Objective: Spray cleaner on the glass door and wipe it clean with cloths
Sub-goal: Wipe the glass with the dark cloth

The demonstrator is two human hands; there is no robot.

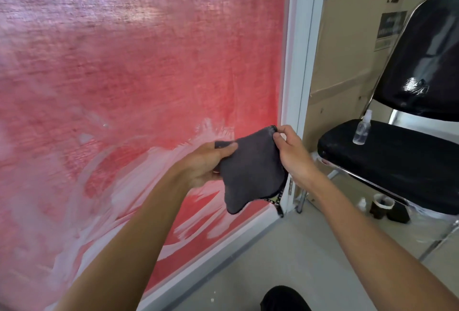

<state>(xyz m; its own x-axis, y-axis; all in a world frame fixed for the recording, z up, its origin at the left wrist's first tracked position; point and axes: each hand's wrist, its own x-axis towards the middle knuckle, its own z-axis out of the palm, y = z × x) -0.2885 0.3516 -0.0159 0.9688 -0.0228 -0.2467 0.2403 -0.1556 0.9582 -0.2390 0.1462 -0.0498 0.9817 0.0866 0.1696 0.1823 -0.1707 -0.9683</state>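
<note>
The person holds a dark grey folded cloth (250, 171) just in front of the large red-backed glass door (139, 67); the left hand (208, 164) pinches its left edge, the right hand (290, 149) pinches its top corner. White smears streak the pane's lower part, so the cleaner seems applied and the wiping unfinished. Right of the door, a small clear spray bottle (361, 129), apparently nearly empty, stands on a black padded chair (387, 154); beneath that chair sits a dark paper cup (381, 207), contents unclear.
</note>
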